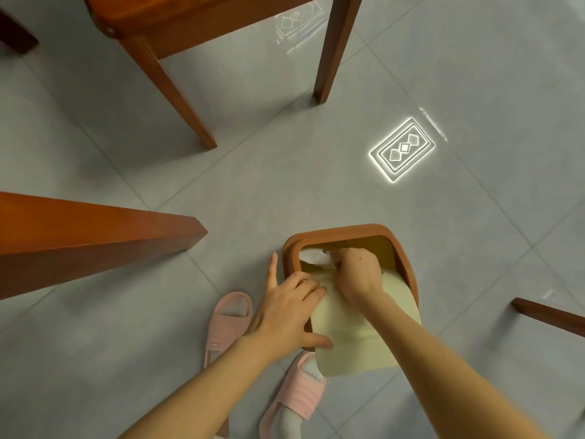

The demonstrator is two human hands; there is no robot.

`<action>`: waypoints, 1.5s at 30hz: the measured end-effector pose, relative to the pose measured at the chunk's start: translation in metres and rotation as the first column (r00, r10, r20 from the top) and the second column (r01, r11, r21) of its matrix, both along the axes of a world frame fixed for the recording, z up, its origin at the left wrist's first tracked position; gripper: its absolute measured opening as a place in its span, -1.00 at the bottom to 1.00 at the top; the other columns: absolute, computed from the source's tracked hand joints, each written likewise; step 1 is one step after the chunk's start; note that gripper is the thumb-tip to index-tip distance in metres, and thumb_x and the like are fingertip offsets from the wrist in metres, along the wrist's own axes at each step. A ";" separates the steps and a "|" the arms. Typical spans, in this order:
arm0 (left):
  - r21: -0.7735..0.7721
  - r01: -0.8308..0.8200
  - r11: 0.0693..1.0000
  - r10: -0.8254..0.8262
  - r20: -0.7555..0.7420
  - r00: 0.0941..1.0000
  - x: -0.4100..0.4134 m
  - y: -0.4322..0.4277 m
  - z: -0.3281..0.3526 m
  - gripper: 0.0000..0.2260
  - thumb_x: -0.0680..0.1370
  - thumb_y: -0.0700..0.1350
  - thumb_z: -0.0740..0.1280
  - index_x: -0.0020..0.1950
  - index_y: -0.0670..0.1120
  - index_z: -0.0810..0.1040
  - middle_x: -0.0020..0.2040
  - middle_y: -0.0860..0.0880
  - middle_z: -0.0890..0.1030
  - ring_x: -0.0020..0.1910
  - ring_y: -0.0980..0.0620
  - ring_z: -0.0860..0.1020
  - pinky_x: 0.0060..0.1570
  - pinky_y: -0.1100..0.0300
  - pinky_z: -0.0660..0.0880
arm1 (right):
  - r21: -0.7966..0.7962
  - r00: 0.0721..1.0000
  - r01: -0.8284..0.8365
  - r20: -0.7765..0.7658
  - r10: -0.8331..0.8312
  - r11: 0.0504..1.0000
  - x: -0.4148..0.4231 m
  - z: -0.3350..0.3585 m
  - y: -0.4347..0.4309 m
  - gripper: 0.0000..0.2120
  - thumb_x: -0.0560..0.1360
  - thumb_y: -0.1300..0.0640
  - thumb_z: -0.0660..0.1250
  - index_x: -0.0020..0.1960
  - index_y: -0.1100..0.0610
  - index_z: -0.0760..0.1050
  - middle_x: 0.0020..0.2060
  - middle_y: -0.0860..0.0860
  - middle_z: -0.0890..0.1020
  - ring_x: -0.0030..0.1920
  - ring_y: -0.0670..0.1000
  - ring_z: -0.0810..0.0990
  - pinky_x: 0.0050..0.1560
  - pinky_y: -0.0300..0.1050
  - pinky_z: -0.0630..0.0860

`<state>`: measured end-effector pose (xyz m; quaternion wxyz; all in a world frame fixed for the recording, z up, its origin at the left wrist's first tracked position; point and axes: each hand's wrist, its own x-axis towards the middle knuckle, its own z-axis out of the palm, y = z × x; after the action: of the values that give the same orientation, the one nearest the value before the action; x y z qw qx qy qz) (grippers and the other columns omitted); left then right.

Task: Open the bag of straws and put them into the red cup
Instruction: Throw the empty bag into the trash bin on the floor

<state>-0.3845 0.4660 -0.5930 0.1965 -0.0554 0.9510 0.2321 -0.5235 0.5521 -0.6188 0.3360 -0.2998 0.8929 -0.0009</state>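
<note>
The person bends over a brown bin standing on the grey tiled floor, just right of centre in the near part of the view. Its pale yellow swing lid is tilted, the near end sticking out past the bin's near rim.

The left hand lies spread on the lid's left edge. Its fingers are nearly straight and press on the lid, the thumb rests lower on it, and the index finger points away along the outside of the rim.

The right hand reaches down into the opening, fingers curled on a white crumpled piece in the bin's far left corner. This may be wrapping from the straw bag, but it is too small to tell.

A pink slipper lies left of the bin; a second pink slipper is nearer, partly under the lid. Farther off stand wooden chair legs, with a thick wooden beam at left and a bright lamp reflection on the tiles to the far right.
</note>
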 end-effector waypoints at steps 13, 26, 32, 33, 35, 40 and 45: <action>-0.063 0.028 0.998 -0.031 -0.049 0.998 0.000 0.002 -0.005 -0.21 0.21 0.48 0.06 0.18 -0.03 0.53 0.11 0.06 0.63 0.17 0.02 0.52 0.23 -0.40 -0.04 | 0.541 0.942 -0.300 0.299 0.154 0.785 -0.002 0.005 -0.015 -0.51 0.60 -0.18 -0.21 0.49 -0.14 0.11 0.41 0.12 0.38 0.38 0.25 0.33 0.37 0.27 0.03; -0.341 0.022 0.940 -0.049 -0.071 0.996 0.008 0.021 -0.004 -0.13 0.14 0.47 0.31 0.26 -0.09 0.48 0.16 -0.02 0.60 0.19 -0.02 0.52 0.24 -0.42 0.23 | 0.443 0.993 -0.117 0.050 0.106 0.889 -0.001 -0.005 -0.007 -0.35 0.56 -0.23 -0.21 0.31 0.10 0.44 0.27 0.10 0.52 0.30 0.15 0.36 0.26 0.15 0.18; -0.374 0.062 0.925 -0.107 -0.102 0.989 0.007 0.031 -0.012 -0.14 0.15 0.39 0.40 0.32 -0.05 0.37 0.26 -0.03 0.50 0.24 -0.10 0.36 0.24 -0.37 0.21 | 0.560 0.995 -0.056 -0.037 0.093 0.827 -0.011 0.003 0.002 -0.25 0.53 -0.31 -0.26 0.32 0.10 0.46 0.34 0.20 0.44 0.34 0.24 0.34 0.33 0.22 0.13; -0.379 0.064 0.923 -0.115 -0.114 0.987 0.005 0.033 -0.014 -0.13 0.16 0.37 0.42 0.33 -0.05 0.33 0.27 -0.04 0.45 0.23 -0.11 0.32 0.24 -0.36 0.21 | 0.563 0.996 -0.039 -0.047 0.079 0.825 -0.013 0.005 0.003 -0.26 0.53 -0.31 -0.26 0.31 0.09 0.47 0.33 0.21 0.44 0.33 0.25 0.34 0.31 0.22 0.14; -0.398 0.070 0.915 -0.133 -0.132 0.982 0.004 0.035 -0.018 -0.13 0.16 0.35 0.43 0.31 -0.06 0.26 0.26 -0.07 0.33 0.21 -0.14 0.31 0.25 -0.33 0.20 | 0.521 0.997 0.015 -0.074 0.027 0.854 -0.014 0.011 0.006 -0.35 0.56 -0.25 -0.20 0.26 0.08 0.48 0.26 0.20 0.51 0.27 0.25 0.41 0.25 0.19 0.22; -0.389 0.159 0.908 -0.240 -0.169 0.956 0.015 0.037 -0.023 -0.16 0.15 0.33 0.44 0.28 -0.06 0.29 0.24 -0.06 0.30 0.19 -0.14 0.32 0.13 -0.22 0.45 | 0.158 0.947 0.301 -0.162 -0.276 0.940 0.003 0.017 0.035 -0.67 0.61 0.13 0.10 -0.30 0.11 0.43 -0.47 -0.04 0.43 -0.39 -0.04 0.47 -0.37 -0.22 0.36; -0.392 0.263 0.882 -0.345 -0.155 0.926 0.028 0.033 -0.022 -0.24 0.17 0.17 0.51 0.26 -0.05 0.32 0.25 -0.08 0.30 0.21 -0.16 0.32 0.07 -0.16 0.50 | -0.110 0.912 0.338 -0.205 -0.355 0.935 0.022 0.016 0.087 -0.70 0.56 0.18 0.22 -0.31 0.24 0.51 -0.42 0.10 0.58 -0.40 0.10 0.49 -0.45 -0.15 0.29</action>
<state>-0.3567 0.4992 -0.6147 0.1106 0.0857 0.9899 0.0228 -0.5011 0.6389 -0.6029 0.2179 -0.1469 0.9630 -0.0594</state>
